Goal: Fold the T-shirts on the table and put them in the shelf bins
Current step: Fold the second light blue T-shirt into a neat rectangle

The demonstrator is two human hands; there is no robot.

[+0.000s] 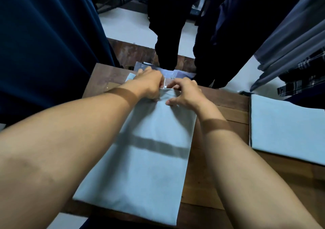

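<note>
On the left side of the view, a large hanging sheet of dark navy cloth [44, 43] fills the frame from top to tabletop level. The brown wooden tabletop [219, 167] occupies the lower centre and right. On it lies a light blue T-shirt [140, 158], folded into one long, narrow rectangle that runs from the near edge of the tabletop to its far edge. A second folded light blue garment [288, 128] lies flat on the right part of the tabletop, apart from the first. Grey hanging fabric [290, 35] and a dark plaid garment [302, 77] stand at the right; black hanging garments [168, 26] stand beyond the far edge.

Both forearms extend over the T-shirt. The left hand [149, 84] rests at the far end of the T-shirt, fingers curled and pinching the cloth. The right hand [184, 93] sits just beside it, fingers curled on the same far edge, thumb pressed on the fabric. A small pale tag [165, 84] shows between the two hands.
</note>
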